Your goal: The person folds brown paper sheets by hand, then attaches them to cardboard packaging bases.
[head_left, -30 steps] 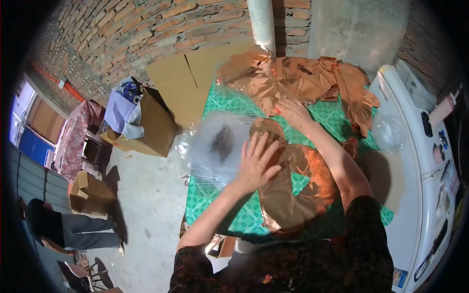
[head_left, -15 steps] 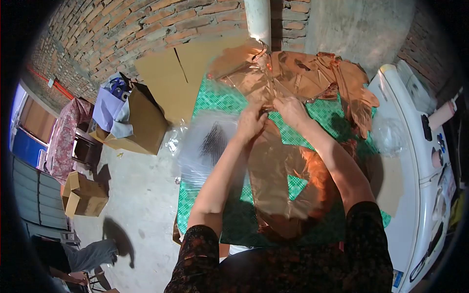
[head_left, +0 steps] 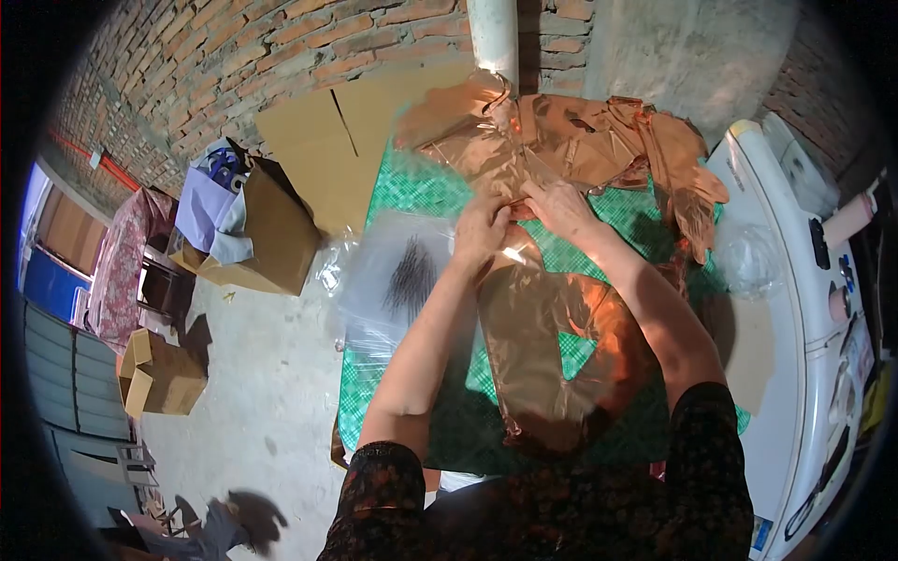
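Observation:
A flat copper foil balloon (head_left: 543,346) lies on the green checked tablecloth (head_left: 421,192) in front of me. My left hand (head_left: 482,227) and my right hand (head_left: 561,208) meet at its far end, both pinching the foil edge there. Just beyond my hands sits a crumpled heap of more copper foil balloons (head_left: 580,140). A clear plastic bag (head_left: 398,276) with a dark print lies left of my left arm.
Flat cardboard (head_left: 332,140) leans on the brick wall. A brown box with cloth (head_left: 248,229) and a smaller box (head_left: 159,374) stand on the concrete floor at left. A white appliance (head_left: 804,309) borders the table on the right. A pipe (head_left: 493,37) runs up the wall.
My left hand left the balloon's middle and moved up to join my right hand at the far end. The person at lower left has walked almost out of view.

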Demonstrator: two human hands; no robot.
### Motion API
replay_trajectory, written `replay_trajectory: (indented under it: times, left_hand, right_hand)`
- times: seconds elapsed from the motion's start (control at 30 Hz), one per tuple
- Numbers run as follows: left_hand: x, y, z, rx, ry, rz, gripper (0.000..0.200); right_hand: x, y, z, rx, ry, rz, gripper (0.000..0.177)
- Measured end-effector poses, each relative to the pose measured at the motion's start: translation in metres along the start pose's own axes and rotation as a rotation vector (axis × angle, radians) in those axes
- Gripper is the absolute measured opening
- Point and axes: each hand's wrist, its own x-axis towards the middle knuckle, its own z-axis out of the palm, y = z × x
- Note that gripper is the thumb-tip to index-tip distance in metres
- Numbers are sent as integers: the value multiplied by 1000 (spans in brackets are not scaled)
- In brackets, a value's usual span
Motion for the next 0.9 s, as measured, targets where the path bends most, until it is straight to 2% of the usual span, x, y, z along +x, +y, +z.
replay_trajectory:
  times: [0.23, 0.37, 0.47, 0.57, 0.67, 0.77, 0.9]
  left_hand:
    - [-4, 1, 2, -95, 80, -90, 35]
    - [-2, -2, 3, -97, 57, -77, 32]
    - [-1, -3, 3, -49, 35, -40, 31]
    - [-1, 0, 2, -52, 52, -40, 33]
    - [-2, 8, -1, -140, 59, -95, 35]
    - [0, 2, 2, -150, 57, -86, 38]
    - [-3, 9, 0, -188, 69, -131, 36]
  right_hand:
    - [0, 4, 10, 67, 68, 113, 15]
    - [1, -7, 4, 156, 124, 182, 15]
    - [1, -2, 13, 220, 272, 97, 16]
    - [3, -9, 0, 292, 124, 213, 20]
    - [8, -12, -6, 303, 172, 198, 22]
    - [13, -14, -17, 319, 103, 209, 23]
    - [22, -11, -11, 269, 119, 217, 19]
